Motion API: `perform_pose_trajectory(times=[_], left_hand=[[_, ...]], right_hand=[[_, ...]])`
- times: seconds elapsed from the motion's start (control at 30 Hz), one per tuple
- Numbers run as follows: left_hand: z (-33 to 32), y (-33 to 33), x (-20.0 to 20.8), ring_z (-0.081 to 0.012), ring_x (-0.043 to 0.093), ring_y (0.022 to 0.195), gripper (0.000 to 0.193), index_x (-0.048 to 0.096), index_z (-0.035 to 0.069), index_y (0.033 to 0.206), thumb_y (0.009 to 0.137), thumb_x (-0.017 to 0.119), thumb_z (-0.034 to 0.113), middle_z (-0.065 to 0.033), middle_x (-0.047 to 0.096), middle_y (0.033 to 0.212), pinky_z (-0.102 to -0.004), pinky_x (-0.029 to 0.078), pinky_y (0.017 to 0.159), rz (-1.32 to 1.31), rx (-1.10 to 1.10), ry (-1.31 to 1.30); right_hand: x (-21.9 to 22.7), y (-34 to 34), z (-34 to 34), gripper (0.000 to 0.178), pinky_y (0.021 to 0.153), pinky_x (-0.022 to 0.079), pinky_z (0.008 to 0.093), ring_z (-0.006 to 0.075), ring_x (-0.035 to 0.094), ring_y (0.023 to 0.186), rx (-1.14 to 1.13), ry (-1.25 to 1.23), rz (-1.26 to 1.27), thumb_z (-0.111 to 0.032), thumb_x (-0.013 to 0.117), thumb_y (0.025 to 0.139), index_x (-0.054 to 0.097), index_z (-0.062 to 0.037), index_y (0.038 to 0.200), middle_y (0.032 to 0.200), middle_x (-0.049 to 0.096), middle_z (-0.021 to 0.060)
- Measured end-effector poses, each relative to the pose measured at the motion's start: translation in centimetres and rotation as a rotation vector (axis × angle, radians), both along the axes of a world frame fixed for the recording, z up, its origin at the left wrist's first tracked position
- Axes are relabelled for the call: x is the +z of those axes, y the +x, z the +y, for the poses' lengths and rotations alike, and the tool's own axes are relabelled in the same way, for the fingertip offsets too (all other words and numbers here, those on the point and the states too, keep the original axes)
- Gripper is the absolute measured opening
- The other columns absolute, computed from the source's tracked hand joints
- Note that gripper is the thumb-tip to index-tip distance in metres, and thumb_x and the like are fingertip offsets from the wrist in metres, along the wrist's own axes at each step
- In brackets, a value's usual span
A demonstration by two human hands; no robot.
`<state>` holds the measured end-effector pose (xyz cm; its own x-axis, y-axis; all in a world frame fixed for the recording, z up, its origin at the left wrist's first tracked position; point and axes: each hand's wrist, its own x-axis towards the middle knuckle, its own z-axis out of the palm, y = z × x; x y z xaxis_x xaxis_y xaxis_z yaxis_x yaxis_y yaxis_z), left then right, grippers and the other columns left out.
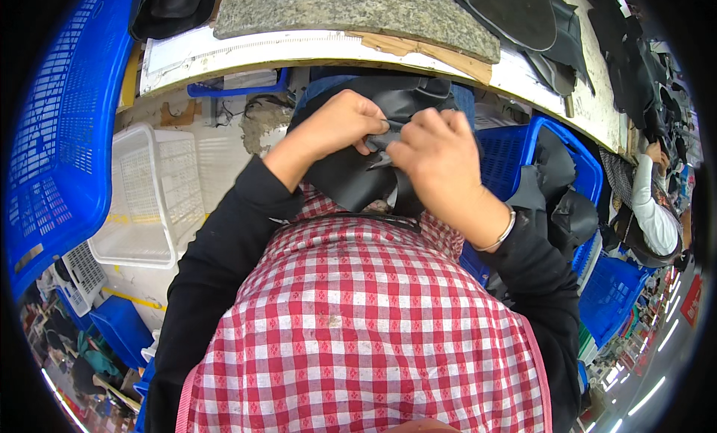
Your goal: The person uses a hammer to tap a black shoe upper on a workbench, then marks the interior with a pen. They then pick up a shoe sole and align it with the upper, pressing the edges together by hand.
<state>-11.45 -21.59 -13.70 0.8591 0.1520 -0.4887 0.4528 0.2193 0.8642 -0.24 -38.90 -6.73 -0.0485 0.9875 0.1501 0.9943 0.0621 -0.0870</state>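
Black leather pieces (347, 180) lie over my lap, below the edge of the worktable. Thumb and fingers of my left hand (340, 127) are closed in a pinch on the leather's upper part. Close beside it, my right hand (444, 156) is curled over the same leather, slightly blurred, with a bracelet at its wrist. Something small and shiny shows under the right fingertips; its kind is hidden. A red and white checked apron (351, 306) covers my front.
Ahead, a stone slab (358, 14) rests on the white worktable (175, 59), with black leather pieces (515, 14) at right. A blue crate (97, 134) and white basket (160, 201) stand left. Another blue crate (590, 153) holds black pieces at right. A co-worker (653, 209) is farther right.
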Motion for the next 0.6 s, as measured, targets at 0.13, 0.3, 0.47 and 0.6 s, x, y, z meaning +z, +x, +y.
perform_pose_trajectory(times=[0.13, 0.3, 0.47, 0.6], left_hand=[[0.6, -2.9, -0.5, -0.0135, 0.072, 0.089, 0.030, 0.070, -0.004, 0.122, 0.102, 0.068, 0.018, -0.0084, 0.075, 0.098, -0.0281, 0.059, 0.084, -0.175, -0.032, -0.337], [-1.7, -4.2, -1.0, -0.0112, 0.068, 0.086, 0.026, 0.071, -0.003, 0.123, 0.098, 0.068, 0.004, -0.0061, 0.075, 0.100, -0.0272, 0.056, 0.084, -0.222, 0.120, -0.155], [-2.2, -3.7, -0.3, -0.0096, 0.066, 0.082, 0.023, 0.072, -0.005, 0.119, 0.097, 0.067, 0.001, -0.0031, 0.074, 0.097, -0.0262, 0.055, 0.079, -0.184, 0.165, -0.031], [-2.1, -3.8, 0.3, -0.0107, 0.067, 0.081, 0.021, 0.072, -0.005, 0.117, 0.097, 0.068, 0.001, -0.0034, 0.073, 0.093, -0.0270, 0.056, 0.078, -0.216, 0.161, -0.091]], right_hand=[[-0.4, 2.4, -0.3, 0.019, 0.087, 0.039, 0.0403, 0.0221, 0.059, 0.094, -0.079, -0.024, 0.192, -0.026, 0.085, 0.069, 0.076, -0.0184, 0.085, 0.079, 0.061, -0.0020], [-0.4, 3.2, -0.2, 0.026, 0.092, 0.038, 0.0433, 0.0292, 0.061, 0.096, -0.078, -0.128, 0.337, -0.024, 0.084, 0.079, 0.071, -0.0118, 0.098, 0.083, 0.065, 0.0062], [0.2, 3.1, 0.1, 0.029, 0.092, 0.040, 0.0429, 0.0306, 0.061, 0.094, -0.112, -0.125, 0.335, -0.027, 0.082, 0.085, 0.064, -0.0084, 0.098, 0.088, 0.068, 0.0082], [0.5, 3.1, -0.2, 0.029, 0.092, 0.040, 0.0426, 0.0303, 0.063, 0.092, -0.115, -0.160, 0.320, -0.028, 0.081, 0.086, 0.064, -0.0067, 0.097, 0.090, 0.071, 0.0080]])
